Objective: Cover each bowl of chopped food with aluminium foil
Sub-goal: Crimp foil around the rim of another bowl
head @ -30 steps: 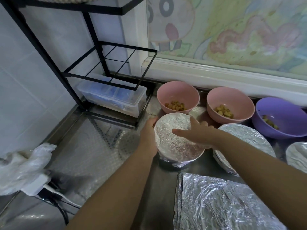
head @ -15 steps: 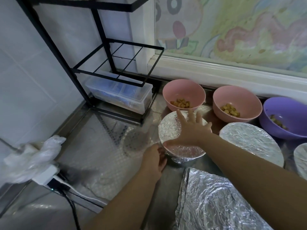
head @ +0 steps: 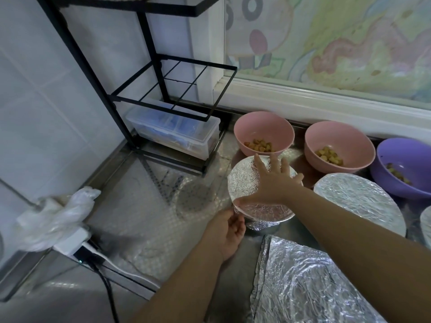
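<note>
The foil-covered bowl is set on the metal tabletop, in front of the two pink bowls. Its top is covered by a crinkled sheet of foil that is folded down over the rim. The right hand is laid flat on the foil, with the fingers spread and straight, pointing toward the back wall. The left hand is held at the near left edge of this bowl. Its fingers are curled and its thumb tip is touching the foil at the rim. Whether the foil is pinched there cannot be told.

Directly behind the bowl, a pink bowl with chopped yellow-brown pieces in it is left uncovered. A second pink bowl and a purple bowl, both with similar pieces inside, are lined up to its right along the sill.

A second foil-covered bowl is placed just to the right of the one being handled. Part of another foil top is seen at the right edge.

A loose sheet of foil is spread on the tabletop in the near right corner, under the right forearm.

At the left rear, a black wire rack is stood against the tiled wall. A clear plastic box is kept on its bottom level. A crumpled plastic bag is seen on a white power strip at the far left.
</note>
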Demonstrator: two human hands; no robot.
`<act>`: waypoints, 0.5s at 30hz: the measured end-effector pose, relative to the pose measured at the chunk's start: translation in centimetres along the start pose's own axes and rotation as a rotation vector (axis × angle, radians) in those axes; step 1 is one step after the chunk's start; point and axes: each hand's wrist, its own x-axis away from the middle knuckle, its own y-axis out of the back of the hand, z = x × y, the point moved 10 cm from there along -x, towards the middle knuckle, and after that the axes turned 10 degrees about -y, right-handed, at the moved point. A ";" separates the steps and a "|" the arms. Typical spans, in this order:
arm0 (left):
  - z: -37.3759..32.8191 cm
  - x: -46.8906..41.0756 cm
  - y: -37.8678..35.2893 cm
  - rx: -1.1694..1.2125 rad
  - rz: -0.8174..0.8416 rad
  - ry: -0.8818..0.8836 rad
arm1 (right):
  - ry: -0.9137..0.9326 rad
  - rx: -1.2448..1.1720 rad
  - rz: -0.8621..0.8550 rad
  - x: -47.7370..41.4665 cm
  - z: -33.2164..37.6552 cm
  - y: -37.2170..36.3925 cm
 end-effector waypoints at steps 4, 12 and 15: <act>-0.6 0.0 -0.1 -0.013 0.087 0.005 | 0.006 0.009 0.009 0.0 0.0 -0.1; -3.2 0.0 -1.1 -0.542 0.360 -0.269 | 0.007 0.017 0.013 -0.2 -0.1 -0.3; -4.7 -0.3 -1.0 -0.701 0.347 -0.414 | 0.011 0.016 0.015 -0.2 -0.1 -0.4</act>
